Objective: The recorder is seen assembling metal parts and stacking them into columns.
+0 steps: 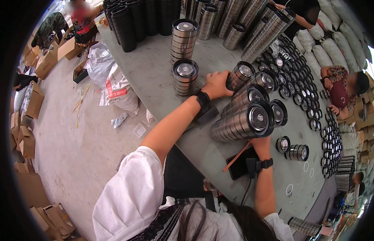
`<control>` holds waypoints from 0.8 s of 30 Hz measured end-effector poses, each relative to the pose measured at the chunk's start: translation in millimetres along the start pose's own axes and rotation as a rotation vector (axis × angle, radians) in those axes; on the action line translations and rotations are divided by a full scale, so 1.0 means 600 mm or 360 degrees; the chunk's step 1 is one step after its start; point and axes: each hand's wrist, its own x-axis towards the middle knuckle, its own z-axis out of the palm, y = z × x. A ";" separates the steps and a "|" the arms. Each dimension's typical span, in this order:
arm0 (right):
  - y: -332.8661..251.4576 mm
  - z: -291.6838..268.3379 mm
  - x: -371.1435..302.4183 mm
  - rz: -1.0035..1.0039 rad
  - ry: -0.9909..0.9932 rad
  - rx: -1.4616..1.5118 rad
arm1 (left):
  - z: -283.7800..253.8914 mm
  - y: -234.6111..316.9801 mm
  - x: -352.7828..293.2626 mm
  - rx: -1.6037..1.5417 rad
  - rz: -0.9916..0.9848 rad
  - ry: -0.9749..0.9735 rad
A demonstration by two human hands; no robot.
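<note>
Progress | my left hand (216,85) grips one lying stack of metal lids (240,75); right hand (260,141) under the big lying stack (243,122) (grip unclear) | several stacks built, many loose lids (303,88) remain on surface (155,68).

The table (155,72) runs from upper left to lower right. Four lying stacks of rings (243,120) rest side by side at its centre. The left hand (216,84) rests on the table just left of the farthest lying stack. The right hand (260,141) touches the nearest lying stack from below. Two upright stacks (184,76) stand left of the left hand. A phone (241,162) lies beside the right wrist. Single rings (303,80) lie in rows to the right. Cardboard boxes (32,100) sit on the floor (74,148), left of the table.
</note>
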 end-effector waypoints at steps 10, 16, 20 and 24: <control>0.016 0.008 -0.001 0.0089 -0.0143 0.0144 | -0.018 0.007 0.010 -0.0177 -0.0015 -0.0121; -0.029 -0.005 0.000 0.0152 -0.0141 0.0378 | -0.048 0.028 -0.032 -0.0607 0.0057 0.0180; -0.049 -0.014 0.005 0.0178 -0.0194 0.0352 | -0.115 0.070 -0.065 -0.0544 0.0134 0.0380; -0.042 -0.015 -0.006 0.0353 -0.0288 0.0257 | -0.190 0.128 -0.110 -0.0518 0.0133 0.0433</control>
